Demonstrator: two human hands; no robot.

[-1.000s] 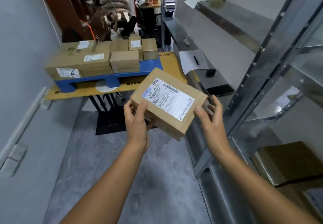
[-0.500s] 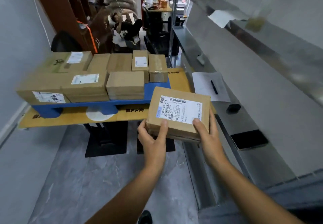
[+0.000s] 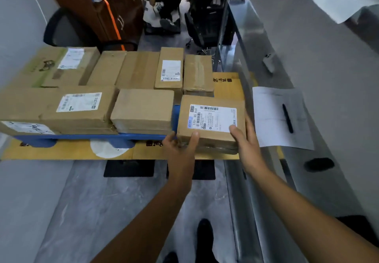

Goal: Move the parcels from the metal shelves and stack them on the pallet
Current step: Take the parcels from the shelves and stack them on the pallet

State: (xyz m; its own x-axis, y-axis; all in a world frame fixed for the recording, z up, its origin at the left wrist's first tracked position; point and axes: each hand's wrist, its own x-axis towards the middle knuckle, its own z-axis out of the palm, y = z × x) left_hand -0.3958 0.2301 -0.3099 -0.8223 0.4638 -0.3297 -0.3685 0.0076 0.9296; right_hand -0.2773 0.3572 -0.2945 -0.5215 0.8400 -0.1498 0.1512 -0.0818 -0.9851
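Grey metal shelving (image 3: 252, 37) down the right side, clear of the drop zone. Blue plastic pallet (image 3: 82, 136) ahead, on a flattened yellow cardboard sheet (image 3: 67, 152), mostly covered by brown cardboard parcels. Only free slot at the front right corner, a strip of blue showing there. Long brown labelled parcel (image 3: 51, 109) front left, plain brown cardboard parcel (image 3: 141, 109) just beside the slot. Small brown cardboard parcel with white shipping label (image 3: 211, 119) held over that slot, label up, roughly level, left edge just beside the plain one. Touching the deck or not: cannot tell. Left hand (image 3: 180, 150) gripping the near left corner, thumb on top, fingers round the left side. Right hand (image 3: 246, 146) gripping the near right corner, thumb on the label, fingers along the right side. Judgement: placement step, nearly done. Lower flat, slide left until flush with the plain parcel, square the near edge with the front row, free the fingers last to avoid a pinch. Watch for overhang off the right pallet edge. White paper sheet (image 3: 272, 119) with black pen (image 3: 287, 118) on the shelf just right of the parcel; keep clear.
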